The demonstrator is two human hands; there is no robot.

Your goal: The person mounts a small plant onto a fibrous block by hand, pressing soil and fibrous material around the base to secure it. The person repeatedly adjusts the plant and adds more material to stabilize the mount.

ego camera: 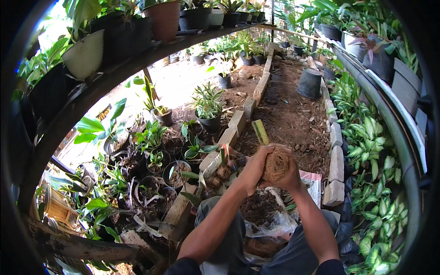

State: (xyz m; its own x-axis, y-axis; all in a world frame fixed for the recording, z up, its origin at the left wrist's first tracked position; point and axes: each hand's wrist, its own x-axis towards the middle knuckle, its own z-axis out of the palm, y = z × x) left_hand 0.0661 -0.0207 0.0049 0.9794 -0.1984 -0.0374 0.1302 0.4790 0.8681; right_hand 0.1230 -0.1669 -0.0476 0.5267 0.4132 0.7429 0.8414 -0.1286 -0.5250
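Observation:
Both my hands are raised in front of me and cupped around a ball of brown fibre [277,165]. My left hand [255,168] presses on its left side and my right hand [291,173] wraps its right side. A short, thick green and yellow leaf piece [260,132] sticks out beyond the far side of the ball. Below my hands, between my knees, dark crumbly growing medium [259,208] lies beside crumpled clear plastic [275,228]. Several similar fibre balls [223,172] rest on the ground to the left of my hands.
A row of bricks [237,122] edges the dirt path on the left, another [336,165] on the right. Potted plants [208,115] crowd the left side. A black pot [309,83] stands on the path ahead. A shelf beam [103,80] with pots arches overhead left; variegated leafy plants [366,137] grow on the right.

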